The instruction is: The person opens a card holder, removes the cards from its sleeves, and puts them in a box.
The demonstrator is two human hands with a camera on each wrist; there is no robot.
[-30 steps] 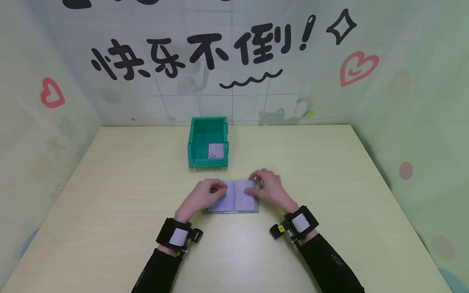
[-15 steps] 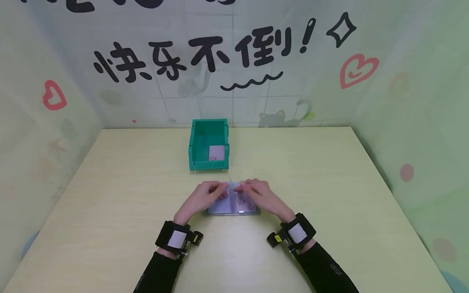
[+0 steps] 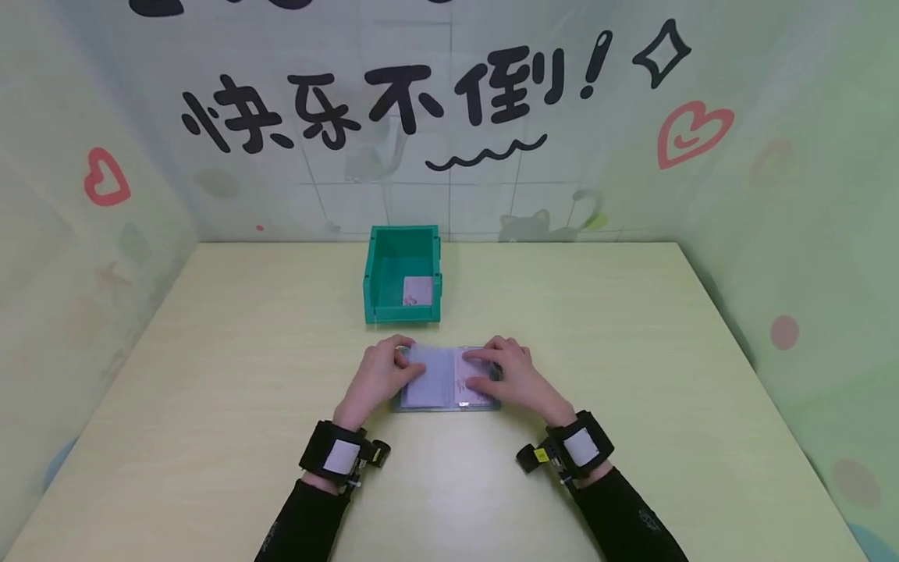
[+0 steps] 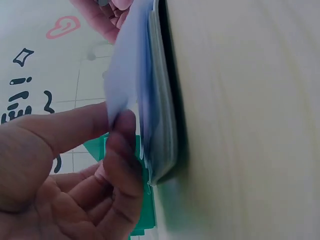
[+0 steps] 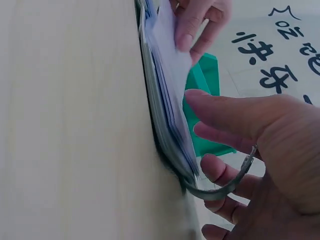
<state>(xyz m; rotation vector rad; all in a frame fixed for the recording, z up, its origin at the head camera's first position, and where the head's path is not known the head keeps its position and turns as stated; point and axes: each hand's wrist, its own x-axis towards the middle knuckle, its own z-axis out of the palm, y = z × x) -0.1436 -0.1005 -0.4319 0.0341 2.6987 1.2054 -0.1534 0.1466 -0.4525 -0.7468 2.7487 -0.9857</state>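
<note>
A small card album (image 3: 430, 390) with clear sleeves lies spread on the table, a pinkish patterned card showing on its right page. My left hand (image 3: 379, 375) pinches a sleeve page (image 4: 122, 60) between thumb and index finger at the left page's outer edge, and the page bends up from the stack. At the right side, my right hand (image 3: 520, 378) has its thumb and fingers spread apart, the thumb tip right at the page edges. The album's grey-green closure strap (image 5: 217, 192) curves out in front of the right fingers.
Behind the album stands a green bin (image 3: 402, 314) with a pinkish card (image 3: 417, 290) in its near right corner. Printed cloth walls (image 3: 449, 203) enclose the back and sides of the wooden table (image 3: 211, 375).
The right hand came in over the right page, then drew back to the right edge, where a patterned card now shows. The left hand has shifted to the left page's outer edge.
</note>
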